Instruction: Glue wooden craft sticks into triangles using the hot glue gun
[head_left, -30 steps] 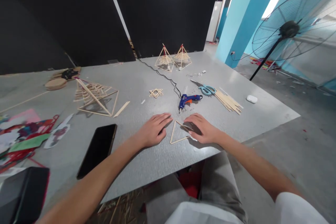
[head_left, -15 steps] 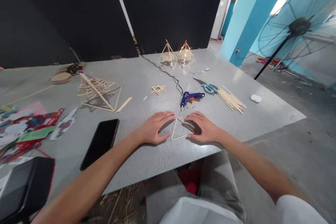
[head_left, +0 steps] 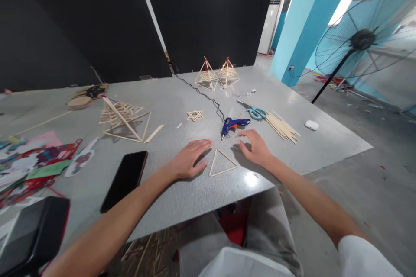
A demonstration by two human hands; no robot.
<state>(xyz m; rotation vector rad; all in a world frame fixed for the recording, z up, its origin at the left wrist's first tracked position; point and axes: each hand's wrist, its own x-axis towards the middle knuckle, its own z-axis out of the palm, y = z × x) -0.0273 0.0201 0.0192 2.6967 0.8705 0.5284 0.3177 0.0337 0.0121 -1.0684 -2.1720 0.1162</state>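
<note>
A triangle of thin wooden sticks (head_left: 223,172) lies flat on the grey table (head_left: 182,199) in front of me. Just left of it rests my left hand (head_left: 192,159), fingers apart and holding nothing. My right hand (head_left: 255,147) is to the right of the triangle, apart from it, with thumb and fingers spread and nothing between them. Close beyond my right hand lies a blue glue gun (head_left: 234,124), its nozzle pointing toward me. A small wooden star (head_left: 195,115) is farther back, to the left of the glue gun.
Scissors (head_left: 256,113), loose sticks (head_left: 282,126) and a white case (head_left: 311,125) lie to the right. Leftward are a phone (head_left: 125,179), a stick pyramid (head_left: 125,119) and colourful scraps (head_left: 39,160). Two pyramids (head_left: 206,75) stand at the back. A fan (head_left: 363,40) stands beyond the table.
My right hand has moved off the triangle, away from me toward the glue gun, uncovering the triangle's right side. My left hand stays beside the triangle.
</note>
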